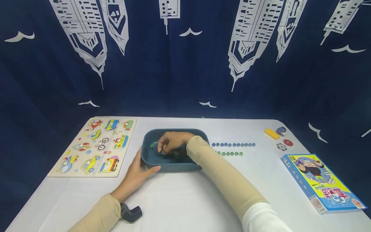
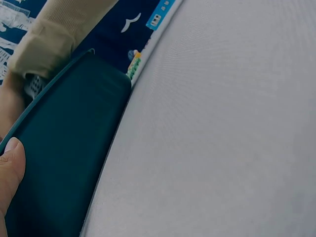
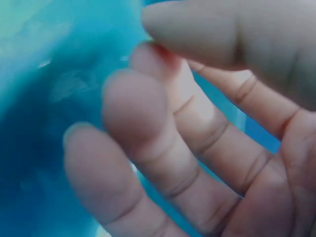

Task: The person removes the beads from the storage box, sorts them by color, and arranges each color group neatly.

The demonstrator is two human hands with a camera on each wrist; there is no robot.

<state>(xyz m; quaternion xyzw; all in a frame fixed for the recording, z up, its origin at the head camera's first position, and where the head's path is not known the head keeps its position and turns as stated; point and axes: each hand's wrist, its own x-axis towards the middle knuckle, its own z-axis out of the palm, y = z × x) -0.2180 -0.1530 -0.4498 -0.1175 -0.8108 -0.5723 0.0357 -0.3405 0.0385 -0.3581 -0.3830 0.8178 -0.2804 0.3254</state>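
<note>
A dark teal plastic bin (image 1: 176,167) stands on the table in the head view. My left hand (image 1: 137,175) grips its left end, the thumb lying against the front wall near the rim. In the left wrist view this thumb (image 2: 12,165) presses the bin's outer wall (image 2: 69,133). My right hand (image 1: 174,141) reaches down inside, with thumb and index fingertip pinched on a small glass marble that they mostly hide. The other fingers (image 3: 133,113) are loosely bent in the right wrist view. A loose green marble (image 1: 151,147) lies at the bin's left end.
To the bin's right run a row of blue marbles (image 1: 233,144) and a row of green marbles (image 1: 232,153). A wooden picture puzzle (image 1: 95,146) lies at left. At right are a yellow block (image 1: 272,133), round chips (image 1: 288,142) and a boxed game (image 1: 323,182).
</note>
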